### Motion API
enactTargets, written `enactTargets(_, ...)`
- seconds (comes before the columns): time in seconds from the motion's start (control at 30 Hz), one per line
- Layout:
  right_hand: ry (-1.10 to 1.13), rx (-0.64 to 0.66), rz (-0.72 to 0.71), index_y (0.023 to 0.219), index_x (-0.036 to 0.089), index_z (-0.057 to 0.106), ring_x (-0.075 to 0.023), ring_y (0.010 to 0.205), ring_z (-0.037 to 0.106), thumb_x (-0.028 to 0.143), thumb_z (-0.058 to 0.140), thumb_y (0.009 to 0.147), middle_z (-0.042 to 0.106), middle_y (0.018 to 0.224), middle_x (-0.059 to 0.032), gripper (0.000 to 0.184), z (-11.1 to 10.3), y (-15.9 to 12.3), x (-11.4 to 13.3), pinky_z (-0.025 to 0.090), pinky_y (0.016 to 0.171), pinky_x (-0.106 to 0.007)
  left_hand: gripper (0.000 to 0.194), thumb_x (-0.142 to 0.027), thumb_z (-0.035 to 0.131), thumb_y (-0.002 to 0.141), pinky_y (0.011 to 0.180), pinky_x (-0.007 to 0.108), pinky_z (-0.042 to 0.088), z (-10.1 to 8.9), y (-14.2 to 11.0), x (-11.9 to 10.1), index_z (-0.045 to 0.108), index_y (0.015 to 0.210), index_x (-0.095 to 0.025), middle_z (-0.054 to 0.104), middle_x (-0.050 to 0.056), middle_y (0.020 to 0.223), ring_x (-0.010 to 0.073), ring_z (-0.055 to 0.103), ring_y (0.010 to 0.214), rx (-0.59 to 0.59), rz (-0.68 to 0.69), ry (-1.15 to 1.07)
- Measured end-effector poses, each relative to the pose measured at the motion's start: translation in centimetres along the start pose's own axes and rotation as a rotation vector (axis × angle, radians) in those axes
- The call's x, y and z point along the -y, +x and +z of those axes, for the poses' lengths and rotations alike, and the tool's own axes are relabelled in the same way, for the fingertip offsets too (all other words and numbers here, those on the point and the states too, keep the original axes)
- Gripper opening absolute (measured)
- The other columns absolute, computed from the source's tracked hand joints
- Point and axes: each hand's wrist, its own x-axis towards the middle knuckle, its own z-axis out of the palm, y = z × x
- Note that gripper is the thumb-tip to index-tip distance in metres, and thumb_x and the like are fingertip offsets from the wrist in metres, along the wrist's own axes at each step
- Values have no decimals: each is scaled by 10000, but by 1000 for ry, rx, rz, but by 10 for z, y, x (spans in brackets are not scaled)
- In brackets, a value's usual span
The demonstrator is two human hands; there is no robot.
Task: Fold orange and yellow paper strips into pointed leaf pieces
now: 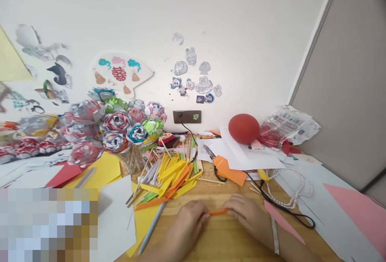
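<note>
Between my two hands a narrow folded orange paper strip lies level, low over the wooden table. My left hand is closed on the strip's left end. The other end is pinched by my right hand, which has a silvery bracelet at the wrist. Just beyond my left hand lies a heap of folded yellow paper strips, with some orange and green ones among them. Orange paper pieces rest beyond my right hand, partly over a pair of black-handled scissors.
Paper flowers stand in a glass at the back left. A red balloon sits on white paper at the back right. Bead strings and a black cord lie to the right. A grey rod lies left of my hands.
</note>
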Motion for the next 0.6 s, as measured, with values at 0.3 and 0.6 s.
enactTargets(0.3,141,17,176,882,222,662,-170,736,651,440,320,959,700,787,-37,414,-7,-2,3,519,685,-271,176,-181,450,857,613,206,435,5,-2,1,541,707,-204,622,-9,702,140,589,669,-57,17,26)
enactTargets(0.6,100,-180,429,900,234,687,-224,809,678,539,377,902,721,880,-63,435,-16,-9,-25,558,703,-323,323,-57,342,840,727,376,488,-55,11,55,590,1031,-136,657,134,949,240,619,827,-776,48,665)
